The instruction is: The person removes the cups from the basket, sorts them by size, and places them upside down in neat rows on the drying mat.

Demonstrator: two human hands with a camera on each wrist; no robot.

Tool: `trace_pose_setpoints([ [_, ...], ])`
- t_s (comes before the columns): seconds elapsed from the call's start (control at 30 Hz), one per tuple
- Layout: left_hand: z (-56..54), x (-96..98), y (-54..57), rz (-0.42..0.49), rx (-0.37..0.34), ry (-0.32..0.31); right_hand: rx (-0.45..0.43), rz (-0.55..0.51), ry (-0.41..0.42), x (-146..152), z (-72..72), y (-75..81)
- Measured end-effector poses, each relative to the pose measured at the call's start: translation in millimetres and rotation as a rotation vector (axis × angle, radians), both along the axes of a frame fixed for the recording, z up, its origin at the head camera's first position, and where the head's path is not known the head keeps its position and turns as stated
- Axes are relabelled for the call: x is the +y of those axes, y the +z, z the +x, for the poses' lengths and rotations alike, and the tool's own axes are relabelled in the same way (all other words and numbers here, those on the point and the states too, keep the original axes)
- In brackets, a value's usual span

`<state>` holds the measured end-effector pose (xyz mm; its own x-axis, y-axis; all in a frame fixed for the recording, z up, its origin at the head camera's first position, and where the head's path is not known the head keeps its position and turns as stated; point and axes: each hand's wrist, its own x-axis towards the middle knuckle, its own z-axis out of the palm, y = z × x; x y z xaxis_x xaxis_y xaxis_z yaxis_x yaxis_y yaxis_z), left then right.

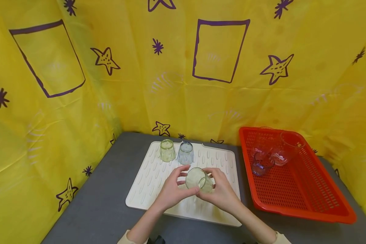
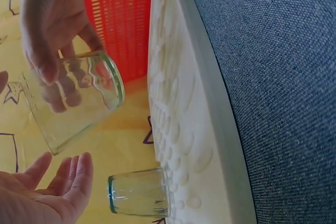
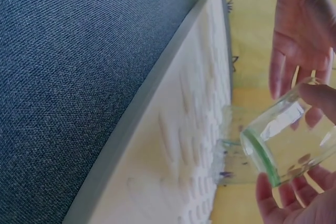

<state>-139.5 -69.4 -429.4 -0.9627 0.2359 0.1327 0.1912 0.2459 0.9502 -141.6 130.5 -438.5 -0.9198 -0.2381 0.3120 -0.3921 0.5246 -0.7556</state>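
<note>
My right hand grips a clear, green-tinted drinking glass with thumb and fingers around its side. The glass is tilted, held above a white ribbed drying mat. On the glass's other side is my left hand. In the left wrist view, the left fingers are fairly straight and stand just apart from the glass. Toward the back of the mat, a yellow-green glass and a bluish glass stand side by side.
Right of the mat sits a red perforated plastic basket. Inside its back left part are a blue-purple glass and some clear glasses. A yellow patterned cloth encloses the grey table behind and at the sides.
</note>
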Motion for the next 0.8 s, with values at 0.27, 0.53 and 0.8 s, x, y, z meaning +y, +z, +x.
trace_pose_setpoints([
  [0.27,2.9,0.8,-1.8,-0.021,0.01,-0.026,0.116,0.121,0.018,-4.3,3.8,1.7],
  [0.53,4.8,-1.6,-2.9,0.014,0.01,-0.036,0.162,0.187,0.029,-5.2,7.4,2.6],
  [0.8,3.9,-4.7,-9.3,0.123,-0.046,-0.025,0.099,0.087,0.047,-2.2,8.0,2.8],
])
